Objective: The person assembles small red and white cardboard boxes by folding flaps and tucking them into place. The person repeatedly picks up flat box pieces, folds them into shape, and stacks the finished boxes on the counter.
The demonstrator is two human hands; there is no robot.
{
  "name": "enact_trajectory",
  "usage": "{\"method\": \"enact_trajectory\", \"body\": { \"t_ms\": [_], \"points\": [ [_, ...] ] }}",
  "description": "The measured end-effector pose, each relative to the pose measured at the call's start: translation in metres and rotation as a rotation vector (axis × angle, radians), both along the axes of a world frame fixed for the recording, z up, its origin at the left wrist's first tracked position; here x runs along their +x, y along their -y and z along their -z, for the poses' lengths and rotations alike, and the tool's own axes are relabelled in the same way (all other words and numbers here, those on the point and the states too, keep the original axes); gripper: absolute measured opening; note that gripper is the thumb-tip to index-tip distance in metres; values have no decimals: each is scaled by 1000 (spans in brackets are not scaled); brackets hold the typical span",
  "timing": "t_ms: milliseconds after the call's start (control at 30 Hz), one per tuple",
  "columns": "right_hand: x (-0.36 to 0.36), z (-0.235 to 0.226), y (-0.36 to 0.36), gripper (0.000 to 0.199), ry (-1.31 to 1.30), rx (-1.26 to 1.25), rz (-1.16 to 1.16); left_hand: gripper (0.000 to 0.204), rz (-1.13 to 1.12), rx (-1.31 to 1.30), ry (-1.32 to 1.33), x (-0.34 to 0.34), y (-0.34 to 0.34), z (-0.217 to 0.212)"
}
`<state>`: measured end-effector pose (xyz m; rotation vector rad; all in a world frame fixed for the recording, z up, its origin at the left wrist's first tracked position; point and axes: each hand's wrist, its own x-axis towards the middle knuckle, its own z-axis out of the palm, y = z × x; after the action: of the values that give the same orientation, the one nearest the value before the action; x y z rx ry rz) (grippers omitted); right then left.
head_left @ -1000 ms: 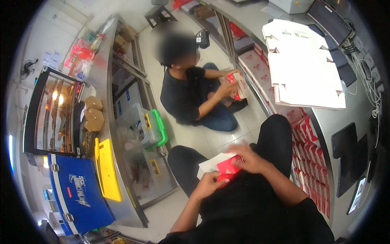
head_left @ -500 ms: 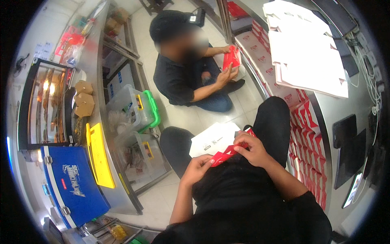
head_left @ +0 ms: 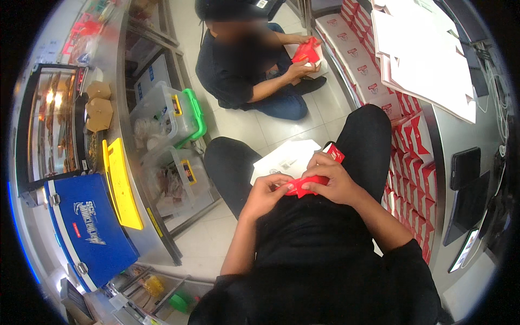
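Observation:
A red-and-white cardboard box blank (head_left: 279,161) rests across my lap, its white face upward and its red edge toward me. My left hand (head_left: 265,194) pinches the red edge between thumb and fingers. Close beside it, my right hand (head_left: 335,181) grips the same edge, thumb on the red flap. Another red flap sticks out past the right hand's fingers. The fingers hide part of the folds between the hands.
Opposite me a seated person holds a red-and-white box (head_left: 307,53). Stacked flat white blanks (head_left: 422,65) lie on the right-hand counter, above rows of red-and-white boxes (head_left: 411,162). At left are a blue cooler (head_left: 89,227), a yellow board (head_left: 123,184) and clear bins (head_left: 176,116).
My hands have come closer together along the red edge, and the flap between them is bunched. My view has shifted. The other person's box has turned, showing its white side more.

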<state>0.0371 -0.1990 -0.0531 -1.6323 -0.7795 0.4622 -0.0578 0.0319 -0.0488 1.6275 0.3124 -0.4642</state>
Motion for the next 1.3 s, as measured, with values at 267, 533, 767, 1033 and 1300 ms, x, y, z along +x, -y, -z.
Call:
{"method": "enact_trajectory", "body": {
  "t_ms": [267, 533, 767, 1033, 1300],
  "points": [
    [-12, -6, -14, 15, 304, -217, 379, 21, 76, 211, 22, 20, 5, -28],
    [1, -14, -16, 10, 356, -113, 139, 19, 133, 362, 118, 35, 3, -41],
    [15, -22, -4, 13, 318, -167, 168, 26, 160, 861, 388, 33, 4, -67],
    [11, -24, -11, 30, 211, 18, 369, 41, -437, 590, 597, 4, 5, -25],
    [-4, -42, -27, 50, 485, -33, 302, 32, -391, -255, 401, 10, -2, 5]
  ]
}}
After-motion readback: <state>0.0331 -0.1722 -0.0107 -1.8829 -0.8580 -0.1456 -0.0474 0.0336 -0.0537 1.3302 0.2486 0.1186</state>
